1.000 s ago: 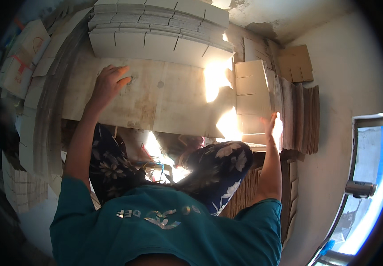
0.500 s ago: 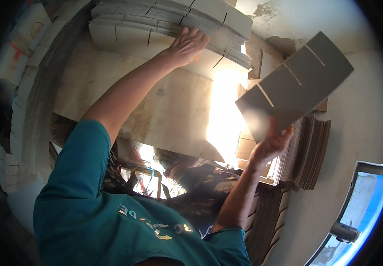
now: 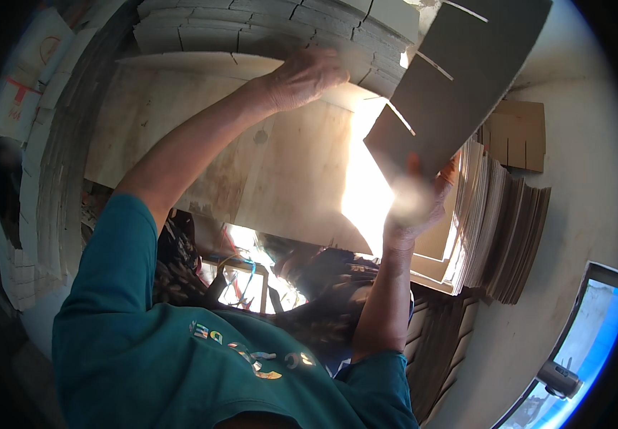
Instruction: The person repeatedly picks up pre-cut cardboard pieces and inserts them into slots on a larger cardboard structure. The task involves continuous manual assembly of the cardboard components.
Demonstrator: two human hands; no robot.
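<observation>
My right hand (image 3: 423, 204) grips the lower end of a grey slotted cardboard sheet (image 3: 459, 86), which is tilted and raised at the right. Three slits run in from the sheet's left edge. At the far side, my left hand (image 3: 307, 77) is closed on the top edge of another slotted cardboard sheet (image 3: 180, 63), seen nearly edge-on. Behind it stands a stack of slotted cardboard sheets (image 3: 252, 32). Glare and motion blur soften the fingers of both hands.
A pale wooden board (image 3: 202, 136) lies before me, with strong sunlight at its right. More cardboard sheets (image 3: 509, 229) stand in a row by the right wall, a brown slotted piece (image 3: 516, 136) behind them. Another tall cardboard stack (image 3: 66, 186) lines the left.
My right hand has moved up and slightly left, raising its sheet toward the stack. My left hand has come a little right and nearer, and the sheet under it now leans away from the stack.
</observation>
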